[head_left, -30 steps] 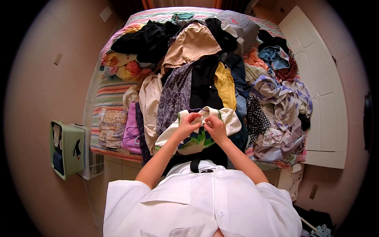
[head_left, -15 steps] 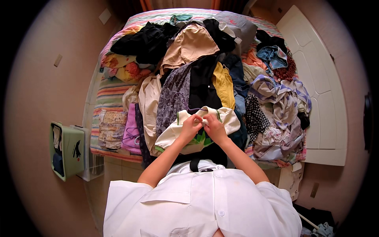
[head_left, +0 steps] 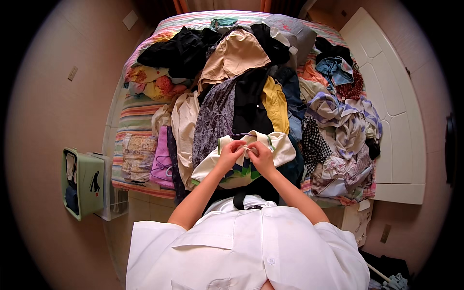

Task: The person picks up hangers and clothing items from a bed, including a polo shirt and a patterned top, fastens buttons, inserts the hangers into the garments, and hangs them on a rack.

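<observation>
Shirt [head_left: 284, 149], white with green trim, is being held by its collar over the near part of the bed [head_left: 133, 112], directly in front of the wearer. One side of the collar front is being pinched between the thumb and bent fingers of the left hand [head_left: 231, 154]; the neighbouring side is being pinched likewise by the right hand [head_left: 261, 158]. The fingertips of both hands are being held close together; whether they are touching cannot be told, since the cloth between them is being partly hidden. Green and dark patches are being partly covered by the hands and wrists.

Beyond the collar, a grey patterned garment [head_left: 212, 116], a black garment [head_left: 249, 108] and a yellow garment [head_left: 274, 106] are being noted side by side. Beside these, on the left, a cream garment [head_left: 183, 125] is being observed. Further left, hangers [head_left: 166, 164] are being supported by a pink cloth [head_left: 159, 179], next to a folded bundle [head_left: 138, 157].

On the right, a checked cloth [head_left: 315, 144] is being noted beside heaped clothes [head_left: 349, 130]. At the far side, beige shorts [head_left: 237, 53] are being recorded near a grey pillow [head_left: 292, 36]. Left of the bed, a green bin [head_left: 91, 193] is being sighted, with clothes inside.
</observation>
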`<action>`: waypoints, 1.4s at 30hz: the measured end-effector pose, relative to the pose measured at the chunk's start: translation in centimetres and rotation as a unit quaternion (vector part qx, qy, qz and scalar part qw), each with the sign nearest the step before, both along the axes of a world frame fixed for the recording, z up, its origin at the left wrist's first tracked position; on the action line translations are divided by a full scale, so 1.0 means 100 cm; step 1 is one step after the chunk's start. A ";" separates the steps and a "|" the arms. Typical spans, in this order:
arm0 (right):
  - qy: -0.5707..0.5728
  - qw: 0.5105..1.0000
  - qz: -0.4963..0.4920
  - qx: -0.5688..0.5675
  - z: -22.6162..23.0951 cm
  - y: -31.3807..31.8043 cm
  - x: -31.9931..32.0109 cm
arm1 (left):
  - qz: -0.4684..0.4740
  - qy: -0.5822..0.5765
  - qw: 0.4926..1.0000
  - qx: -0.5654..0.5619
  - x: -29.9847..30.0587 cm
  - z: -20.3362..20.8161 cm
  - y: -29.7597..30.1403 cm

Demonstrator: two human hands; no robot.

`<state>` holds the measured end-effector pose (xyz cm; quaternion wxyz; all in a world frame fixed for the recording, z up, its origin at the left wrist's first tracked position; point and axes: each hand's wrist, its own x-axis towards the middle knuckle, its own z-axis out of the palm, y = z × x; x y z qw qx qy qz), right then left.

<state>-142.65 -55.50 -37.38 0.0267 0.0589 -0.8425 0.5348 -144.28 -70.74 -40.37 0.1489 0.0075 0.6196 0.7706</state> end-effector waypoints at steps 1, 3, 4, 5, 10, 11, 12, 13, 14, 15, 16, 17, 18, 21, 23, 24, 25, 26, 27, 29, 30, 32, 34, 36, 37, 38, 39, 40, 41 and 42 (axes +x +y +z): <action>0.000 1.000 0.001 -0.001 0.002 -0.001 -0.001 | 0.001 0.000 1.000 -0.001 0.001 -0.002 -0.002; -0.013 1.000 0.011 0.006 0.007 -0.001 -0.005 | -0.029 -0.014 0.999 -0.005 0.002 -0.006 -0.005; -0.014 1.000 0.009 0.006 0.005 0.000 -0.006 | -0.030 -0.014 0.999 -0.005 0.002 -0.005 -0.004; -0.029 0.999 0.014 -0.004 0.003 0.000 -0.008 | -0.036 -0.002 0.999 -0.020 0.002 -0.004 -0.003; -0.066 0.997 -0.019 -0.035 0.001 -0.003 -0.011 | -0.024 0.034 0.998 -0.052 0.002 0.002 -0.003; -0.082 0.995 -0.020 -0.044 -0.002 -0.002 -0.011 | -0.028 0.034 0.997 -0.056 0.002 0.004 -0.004; -0.098 0.994 -0.022 -0.053 -0.004 -0.001 -0.012 | -0.032 0.034 0.997 -0.059 0.002 0.005 -0.005; -0.098 0.994 -0.022 -0.053 -0.005 -0.001 -0.012 | -0.032 0.034 0.997 -0.059 0.002 0.005 -0.005; -0.116 0.991 -0.011 -0.072 -0.007 0.000 -0.013 | -0.030 0.030 0.997 -0.060 0.002 0.005 -0.006; -0.135 0.987 0.000 -0.091 -0.008 0.001 -0.014 | -0.028 0.026 0.997 -0.062 0.002 0.004 -0.006; -0.135 0.987 0.000 -0.092 -0.009 0.001 -0.015 | -0.027 0.026 0.997 -0.062 0.002 0.004 -0.006; -0.135 0.985 0.005 -0.106 -0.011 0.002 -0.015 | -0.014 0.028 0.997 -0.064 0.002 0.003 -0.005; -0.135 0.983 0.010 -0.120 -0.012 0.001 -0.016 | -0.001 0.030 0.997 -0.066 0.002 0.003 -0.004; -0.131 0.981 0.000 -0.142 -0.023 0.005 -0.015 | 0.021 0.041 0.991 -0.126 0.002 0.010 0.004; -0.135 0.985 -0.001 -0.106 -0.014 0.004 -0.016 | 0.024 0.052 0.984 -0.170 0.002 0.014 0.004; -0.139 0.988 -0.003 -0.069 -0.010 0.003 -0.016 | 0.026 0.064 0.975 -0.213 0.002 0.016 0.004; -0.138 0.988 -0.003 -0.069 -0.010 0.002 -0.017 | 0.025 0.065 0.975 -0.213 0.002 0.016 0.005; -0.132 0.989 -0.007 -0.071 -0.009 0.002 -0.017 | 0.026 0.059 0.974 -0.218 0.001 0.016 0.006; -0.126 0.989 -0.010 -0.072 -0.009 0.002 -0.017 | 0.027 0.054 0.973 -0.224 0.001 0.016 0.006; -0.127 0.990 -0.013 -0.055 -0.009 0.003 -0.016 | 0.019 0.054 0.973 -0.224 0.001 0.014 0.006; -0.129 0.991 -0.015 -0.037 -0.009 0.003 -0.016 | 0.012 0.053 0.973 -0.224 0.001 0.012 0.006; -0.121 0.991 -0.004 -0.052 -0.011 0.004 -0.015 | 0.034 0.067 0.972 -0.221 0.001 0.008 0.006; -0.114 0.991 0.006 -0.066 -0.010 0.005 -0.014 | 0.055 0.081 0.971 -0.218 0.001 0.007 0.006; -0.097 0.994 0.041 -0.043 -0.007 0.007 -0.015 | 0.043 0.067 0.971 -0.226 0.001 0.009 0.005; -0.097 0.994 0.040 -0.043 -0.007 0.007 -0.015 | 0.042 0.068 0.971 -0.226 0.000 0.009 0.004; -0.099 0.994 0.036 -0.038 -0.006 0.007 -0.015 | 0.034 0.067 0.970 -0.230 -0.001 0.009 0.004; -0.101 0.994 0.032 -0.033 -0.005 0.007 -0.014 | 0.026 0.067 0.969 -0.235 -0.001 0.009 0.004; -0.101 0.994 0.032 -0.033 -0.004 0.007 -0.014 | 0.026 0.067 0.969 -0.234 -0.002 0.009 0.003; -0.097 0.995 0.028 -0.024 -0.002 0.006 -0.014 | 0.010 0.068 0.968 -0.240 -0.003 0.009 0.003; -0.092 0.995 0.024 -0.015 -0.001 0.006 -0.013 | -0.006 0.070 0.967 -0.246 -0.004 0.008 0.002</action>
